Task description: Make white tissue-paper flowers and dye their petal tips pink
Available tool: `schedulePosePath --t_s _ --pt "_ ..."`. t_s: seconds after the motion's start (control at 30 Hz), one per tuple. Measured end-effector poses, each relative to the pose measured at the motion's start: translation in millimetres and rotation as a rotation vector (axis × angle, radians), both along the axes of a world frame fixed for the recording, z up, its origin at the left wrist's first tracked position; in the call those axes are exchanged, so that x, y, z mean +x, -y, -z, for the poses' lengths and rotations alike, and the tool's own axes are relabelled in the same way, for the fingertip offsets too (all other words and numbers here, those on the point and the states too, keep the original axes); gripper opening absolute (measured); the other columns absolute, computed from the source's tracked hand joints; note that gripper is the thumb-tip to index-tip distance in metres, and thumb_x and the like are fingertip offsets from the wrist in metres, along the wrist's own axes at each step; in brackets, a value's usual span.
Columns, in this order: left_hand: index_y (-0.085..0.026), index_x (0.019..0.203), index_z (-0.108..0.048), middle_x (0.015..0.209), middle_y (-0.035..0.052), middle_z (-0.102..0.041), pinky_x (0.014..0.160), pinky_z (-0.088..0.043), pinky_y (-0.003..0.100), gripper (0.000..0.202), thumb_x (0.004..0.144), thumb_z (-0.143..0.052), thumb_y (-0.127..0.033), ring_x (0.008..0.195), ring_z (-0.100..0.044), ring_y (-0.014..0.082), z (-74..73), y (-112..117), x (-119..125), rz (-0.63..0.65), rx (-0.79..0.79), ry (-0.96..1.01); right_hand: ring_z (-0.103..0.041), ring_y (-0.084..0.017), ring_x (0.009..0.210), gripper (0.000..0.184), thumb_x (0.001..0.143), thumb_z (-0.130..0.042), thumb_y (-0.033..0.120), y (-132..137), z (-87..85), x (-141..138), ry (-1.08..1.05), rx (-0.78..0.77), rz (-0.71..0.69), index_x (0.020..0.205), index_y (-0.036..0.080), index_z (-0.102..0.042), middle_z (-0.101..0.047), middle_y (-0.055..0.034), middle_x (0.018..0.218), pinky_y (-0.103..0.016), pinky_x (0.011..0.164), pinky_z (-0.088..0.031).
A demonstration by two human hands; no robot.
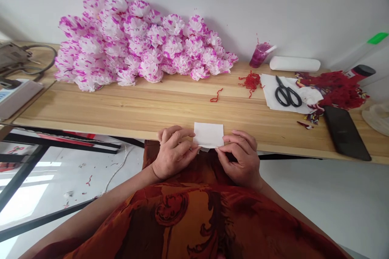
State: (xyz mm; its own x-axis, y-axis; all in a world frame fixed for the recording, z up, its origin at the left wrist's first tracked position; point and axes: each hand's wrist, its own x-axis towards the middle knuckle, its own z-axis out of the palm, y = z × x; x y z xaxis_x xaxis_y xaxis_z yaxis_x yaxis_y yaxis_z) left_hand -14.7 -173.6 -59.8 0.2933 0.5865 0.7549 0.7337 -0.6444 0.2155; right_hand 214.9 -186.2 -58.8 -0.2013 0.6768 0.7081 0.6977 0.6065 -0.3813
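Observation:
A small white sheet of tissue paper (208,134) lies at the front edge of the wooden table, its near edge bent up in a narrow fold. My left hand (176,151) pinches the near left corner between thumb and fingers. At the near right corner, my right hand (240,157) pinches the same edge. Beyond the paper, a short piece of red yarn (216,95) rests on the wood. Black-handled scissors (287,94) lie on a stack of white paper (270,99) to the right.
Many white-and-purple paper flowers (133,44) are heaped against the wall. At the right are red yarn pieces (251,83), a cup of purple liquid (259,56), a white roll (294,64), a red bundle (337,89) and a black phone (346,133). A power strip (21,97) sits left.

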Motion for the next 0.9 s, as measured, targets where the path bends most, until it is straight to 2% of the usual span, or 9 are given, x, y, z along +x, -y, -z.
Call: schedulePosePath --t_s 0.2,0.3,0.63,0.9 --pt "-0.035 0.095 -0.075 0.098 0.0007 -0.072 0.084 -0.037 0.04 0.026 0.075 -0.083 -0.021 0.098 -0.057 0.0217 -0.3 1.4 -2.3 0.01 -0.016 -0.016 -0.064 -0.027 0.109 0.028 0.075 -0.079 0.009 -0.5 2.8 1.4 0.006 0.024 -0.002 0.096 0.026 -0.071 -0.074 -0.0021 0.097 -0.046 0.093 -0.053" --pt "-0.037 0.099 -0.075 0.098 0.0001 -0.073 0.083 -0.037 0.04 0.03 0.075 -0.083 -0.021 0.096 -0.056 0.0208 -1.1 1.6 -3.0 0.018 -0.011 -0.028 -0.064 -0.027 0.109 0.032 0.075 -0.079 0.007 -0.5 4.2 2.3 0.005 0.048 -0.017 0.099 0.027 -0.073 -0.074 -0.0019 0.097 -0.045 0.093 -0.054" --pt "-0.03 0.087 -0.074 0.098 0.0009 -0.073 0.088 -0.038 0.039 0.016 0.075 -0.083 -0.024 0.102 -0.057 0.0218 4.8 1.6 -2.9 0.014 -0.008 0.034 -0.063 -0.027 0.11 0.022 0.076 -0.078 0.009 -0.6 -1.0 1.8 -0.012 0.033 -0.042 0.09 0.025 -0.072 -0.073 -0.0021 0.095 -0.045 0.094 -0.053" --pt "-0.027 0.085 -0.071 0.099 0.0019 -0.073 0.086 -0.04 0.04 0.018 0.073 -0.083 -0.019 0.1 -0.057 0.0228 2.2 0.3 -3.2 0.05 0.009 0.017 -0.063 -0.028 0.109 0.023 0.072 -0.079 0.007 -0.4 -1.2 0.3 -0.01 0.031 -0.042 0.084 0.024 -0.069 -0.073 -0.0028 0.095 -0.047 0.094 -0.053"
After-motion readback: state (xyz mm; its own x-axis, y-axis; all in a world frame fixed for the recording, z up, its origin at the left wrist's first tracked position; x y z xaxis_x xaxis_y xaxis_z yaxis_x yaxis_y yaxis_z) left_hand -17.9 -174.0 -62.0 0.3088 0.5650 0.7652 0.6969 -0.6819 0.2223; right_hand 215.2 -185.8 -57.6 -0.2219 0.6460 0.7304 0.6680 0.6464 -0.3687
